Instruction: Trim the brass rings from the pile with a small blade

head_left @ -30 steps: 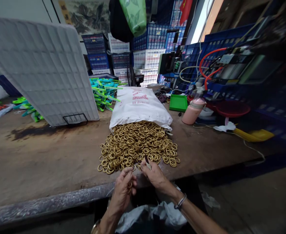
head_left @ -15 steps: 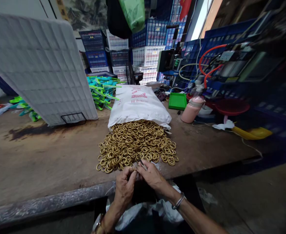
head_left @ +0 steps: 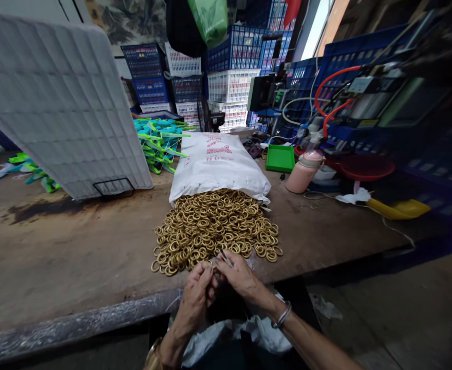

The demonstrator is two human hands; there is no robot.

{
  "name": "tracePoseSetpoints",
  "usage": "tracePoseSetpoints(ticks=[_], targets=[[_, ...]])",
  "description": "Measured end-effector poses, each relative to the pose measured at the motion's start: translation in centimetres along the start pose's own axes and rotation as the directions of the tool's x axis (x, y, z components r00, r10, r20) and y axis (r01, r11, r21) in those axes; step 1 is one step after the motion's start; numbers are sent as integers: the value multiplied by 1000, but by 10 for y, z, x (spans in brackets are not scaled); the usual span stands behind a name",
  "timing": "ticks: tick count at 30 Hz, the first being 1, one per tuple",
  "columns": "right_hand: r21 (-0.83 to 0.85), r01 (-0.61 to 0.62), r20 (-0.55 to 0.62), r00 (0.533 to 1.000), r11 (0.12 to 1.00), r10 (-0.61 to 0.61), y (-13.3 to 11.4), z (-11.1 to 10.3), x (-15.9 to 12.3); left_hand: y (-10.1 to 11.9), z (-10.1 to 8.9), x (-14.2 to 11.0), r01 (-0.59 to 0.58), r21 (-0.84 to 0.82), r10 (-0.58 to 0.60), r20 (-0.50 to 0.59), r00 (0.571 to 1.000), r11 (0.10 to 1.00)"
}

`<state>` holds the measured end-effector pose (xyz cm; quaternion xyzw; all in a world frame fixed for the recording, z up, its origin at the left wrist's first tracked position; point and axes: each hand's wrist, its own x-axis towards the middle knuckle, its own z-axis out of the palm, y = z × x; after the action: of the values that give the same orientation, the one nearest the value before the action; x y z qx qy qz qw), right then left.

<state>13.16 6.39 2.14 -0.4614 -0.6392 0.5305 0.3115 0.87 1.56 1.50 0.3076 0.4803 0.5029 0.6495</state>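
Observation:
A heap of brass-coloured rings (head_left: 215,228) spills from the mouth of a white sack (head_left: 218,164) onto a brown wooden table (head_left: 68,246). My left hand (head_left: 195,298) is closed at the table's near edge, pinching a brass ring between fingers and thumb. Right beside it, almost touching, my right hand (head_left: 240,277) is closed on a small dark tool whose tip points at the ring. Both hands sit just in front of the heap. A bracelet circles my right wrist.
A large white gridded panel (head_left: 56,103) leans at the back left. Green and teal plastic parts (head_left: 160,141) lie behind it. A pink bottle (head_left: 305,172), a green tray (head_left: 281,158), a yellow scoop (head_left: 401,208) and a machine with red hoses stand on the right. Stacked crates fill the background.
My two hands have come together at the table edge; the right hand's tool now meets the ring in the left hand. The view has shifted slightly.

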Motion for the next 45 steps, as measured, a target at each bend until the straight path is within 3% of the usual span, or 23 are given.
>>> tracePoseSetpoints(ticks=[7, 11, 17, 25, 29, 35, 39, 45], targets=[[10, 2, 18, 1000, 1000, -2, -3, -3, 0, -4, -2, 2, 26, -158, -17, 59, 998, 987], [-184, 39, -41, 998, 982, -48, 1, -3, -2, -2, -3, 2, 0, -161, 5, 31, 1000, 987], [-571, 149, 76, 989, 808, -128, 8, 0, -9, 3, 0, 2, 9, -124, -11, -15, 1000, 992], [-738, 139, 129, 990, 660, -63, 8, -1, -10, 1, -2, -1, -38, 34, 39, -39, 998, 999], [-761, 83, 67, 997, 644, -48, 19, -11, -10, 6, 0, -12, 26, 18, -26, 5, 1000, 1000], [-768, -23, -137, 982, 639, -128, 25, -19, -1, 8, 1, -15, 79, -223, -60, 91, 994, 972], [-779, -44, -171, 975, 625, -144, 16, -13, 14, 4, -3, -10, 63, -238, -47, 74, 996, 969], [-861, -69, -152, 980, 503, -125, 11, -1, 28, 2, -11, -10, 104, -337, -83, 74, 994, 936]])
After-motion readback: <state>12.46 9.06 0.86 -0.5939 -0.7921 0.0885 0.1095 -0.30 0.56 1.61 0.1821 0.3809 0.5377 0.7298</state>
